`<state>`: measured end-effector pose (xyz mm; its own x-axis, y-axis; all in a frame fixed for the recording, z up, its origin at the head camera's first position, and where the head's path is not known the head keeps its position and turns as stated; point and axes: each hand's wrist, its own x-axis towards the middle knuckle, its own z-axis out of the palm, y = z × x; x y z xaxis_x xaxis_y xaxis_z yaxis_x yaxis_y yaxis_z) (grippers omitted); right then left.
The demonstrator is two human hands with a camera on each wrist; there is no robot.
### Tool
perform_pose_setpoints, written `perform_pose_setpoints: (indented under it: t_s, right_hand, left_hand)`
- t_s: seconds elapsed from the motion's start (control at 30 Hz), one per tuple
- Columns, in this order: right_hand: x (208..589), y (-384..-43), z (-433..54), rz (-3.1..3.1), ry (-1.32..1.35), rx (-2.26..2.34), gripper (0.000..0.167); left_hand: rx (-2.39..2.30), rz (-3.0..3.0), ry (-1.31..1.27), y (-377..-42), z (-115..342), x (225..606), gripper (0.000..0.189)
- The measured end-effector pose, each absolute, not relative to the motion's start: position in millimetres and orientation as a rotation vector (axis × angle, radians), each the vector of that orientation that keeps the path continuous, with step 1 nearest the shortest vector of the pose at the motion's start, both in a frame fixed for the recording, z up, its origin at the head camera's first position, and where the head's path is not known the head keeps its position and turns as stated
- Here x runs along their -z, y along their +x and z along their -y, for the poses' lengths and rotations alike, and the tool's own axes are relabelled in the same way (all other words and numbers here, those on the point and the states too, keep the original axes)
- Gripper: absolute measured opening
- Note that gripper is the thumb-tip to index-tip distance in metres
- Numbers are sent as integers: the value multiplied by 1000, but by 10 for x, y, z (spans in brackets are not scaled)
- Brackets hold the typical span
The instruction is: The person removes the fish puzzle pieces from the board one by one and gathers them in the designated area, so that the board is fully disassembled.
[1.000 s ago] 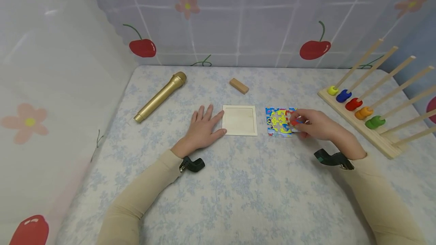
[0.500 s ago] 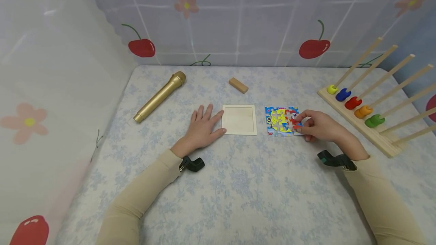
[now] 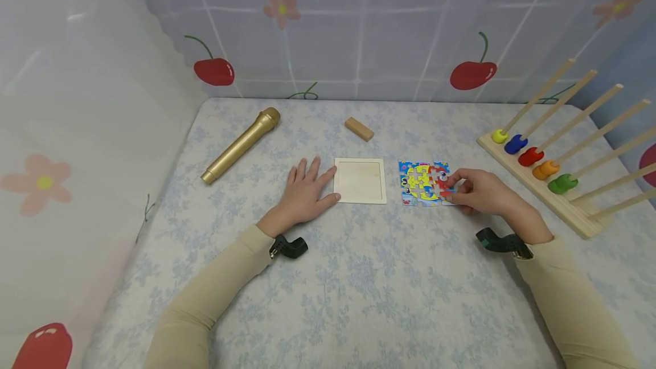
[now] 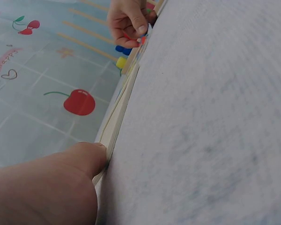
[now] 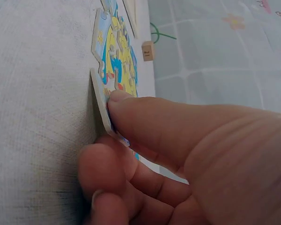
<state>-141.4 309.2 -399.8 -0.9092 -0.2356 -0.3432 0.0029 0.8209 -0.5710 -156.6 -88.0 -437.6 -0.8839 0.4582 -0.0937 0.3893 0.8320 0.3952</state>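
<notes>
A square jigsaw puzzle (image 3: 419,180) with a yellow, blue and red picture lies on the table, right of centre. At its lower right corner my right hand (image 3: 484,191) pinches a puzzle piece (image 5: 100,96) between thumb and fingers. In the right wrist view the piece is slightly tilted, one edge off the cloth, against the neighbouring pieces. My left hand (image 3: 303,195) lies palm down with fingers spread. Its thumb and index fingertips touch the left edge of a shallow cream puzzle frame (image 3: 360,182), which stands left of the puzzle. The fingers under the piece are partly hidden.
A gold microphone (image 3: 241,147) lies at the back left. Behind the frame is a small wooden block (image 3: 359,129). On the right stands a wooden peg rack (image 3: 538,178) with coloured beads and tall pegs. A patterned curtain (image 3: 338,33) borders the back.
My right hand has moved slightly right and lowered the piece from over the puzzle to its right edge, uncovering more of the red picture. The left hand has stayed in place.
</notes>
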Motion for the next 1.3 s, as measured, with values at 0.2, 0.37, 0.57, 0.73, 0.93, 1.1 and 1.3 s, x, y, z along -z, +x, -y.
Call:
perform_pose_setpoints:
  t_s: [0.2,0.37,0.57,0.73,0.93,1.1,1.3]
  right_hand:
    - [3991,-1398,-3096,-2624,-198,786,29]
    - [3993,-1396,-3091,-2636,-212,757,29]
    - [3986,-1403,-3074,-2644,-229,729,28]
    - [3984,-1397,-3069,-2651,-231,698,29]
    - [4006,-1364,-3061,-2658,-225,660,27]
    - [3993,-1347,-3044,-2668,-232,654,25]
    - [3977,-1355,-3015,-2664,-243,645,24]
  left_hand:
    - [-548,-2827,669,-1571,871,4377,69]
    - [-549,-2818,669,-1578,876,4380,69]
    - [-543,-2821,656,-1575,881,4387,69]
    - [-543,-2819,661,-1573,874,4382,69]
    - [-541,-2811,670,-1555,871,4370,69]
    - [-546,-2811,670,-1556,868,4364,69]
    - [-544,-2815,669,-1564,878,4381,69]
